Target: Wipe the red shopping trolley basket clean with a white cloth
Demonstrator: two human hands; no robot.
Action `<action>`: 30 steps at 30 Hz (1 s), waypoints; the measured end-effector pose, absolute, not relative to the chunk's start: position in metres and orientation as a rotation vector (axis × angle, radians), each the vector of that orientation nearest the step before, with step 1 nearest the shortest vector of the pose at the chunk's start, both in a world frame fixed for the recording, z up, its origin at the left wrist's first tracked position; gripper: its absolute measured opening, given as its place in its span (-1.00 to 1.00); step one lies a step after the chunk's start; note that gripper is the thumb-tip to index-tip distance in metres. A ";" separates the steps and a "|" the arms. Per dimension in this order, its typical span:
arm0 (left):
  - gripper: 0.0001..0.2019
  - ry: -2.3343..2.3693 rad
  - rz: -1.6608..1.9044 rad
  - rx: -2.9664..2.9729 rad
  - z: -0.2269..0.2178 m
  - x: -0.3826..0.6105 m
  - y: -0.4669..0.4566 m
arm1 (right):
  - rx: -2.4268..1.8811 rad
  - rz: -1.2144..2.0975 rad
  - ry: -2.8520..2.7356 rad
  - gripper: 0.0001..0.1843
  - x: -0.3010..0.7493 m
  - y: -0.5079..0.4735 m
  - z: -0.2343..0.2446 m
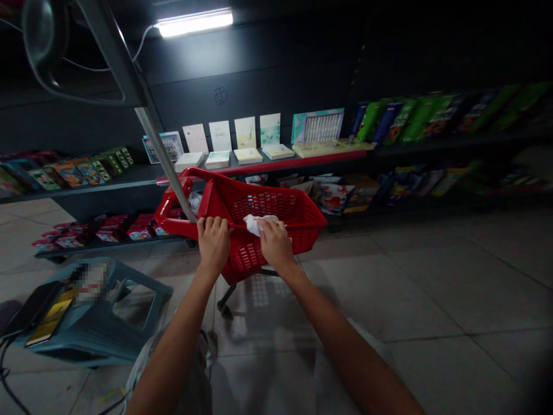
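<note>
A red plastic shopping cart (pixel 302 239) with perforated basket walls stands in front of me, side-on. My left hand (pixel 213 243) is closed over its near rim, close to the handle end. My right hand (pixel 276 243) presses a crumpled white cloth or tissue (pixel 259 222) against the same rim, farther right. The fingers curl over the cloth, so part of it is hidden. Inside the cart's handle-end compartment lies something whitish and crumpled (pixel 196 202), too small to name. A metal pole (pixel 162 150) rises from beside the cart's handle.
A blue-grey plastic stool (pixel 142 300) stands at the lower left with a phone-like device (pixel 52 317) and cables on it. Behind the cart, dark shelves (pixel 254 168) hold books, boxes and bagged goods. A grey handle-like frame (pixel 99 52) hangs at the upper left.
</note>
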State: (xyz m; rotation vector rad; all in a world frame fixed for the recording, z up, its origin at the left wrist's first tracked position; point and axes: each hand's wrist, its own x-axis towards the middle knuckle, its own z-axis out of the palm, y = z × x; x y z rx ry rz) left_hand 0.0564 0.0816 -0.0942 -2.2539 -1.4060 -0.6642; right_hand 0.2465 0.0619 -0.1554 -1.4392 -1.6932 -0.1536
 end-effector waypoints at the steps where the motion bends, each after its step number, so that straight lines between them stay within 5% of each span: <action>1: -0.75 -1.394 -0.667 -2.259 -0.093 0.056 0.083 | -1.414 -0.139 -1.705 -0.44 0.235 0.061 -0.155; 11: -0.72 -1.255 -0.637 -2.326 -0.097 0.037 0.096 | -1.334 -0.020 -1.708 -0.46 0.285 0.078 -0.158; 21: -0.72 -1.283 -0.735 -2.344 -0.101 0.038 0.101 | -1.669 0.047 -0.986 -0.61 0.401 0.081 -0.201; 30: -0.69 -1.278 -0.809 -2.386 -0.101 0.047 0.100 | -1.278 0.466 -0.319 -0.48 0.320 0.103 -0.249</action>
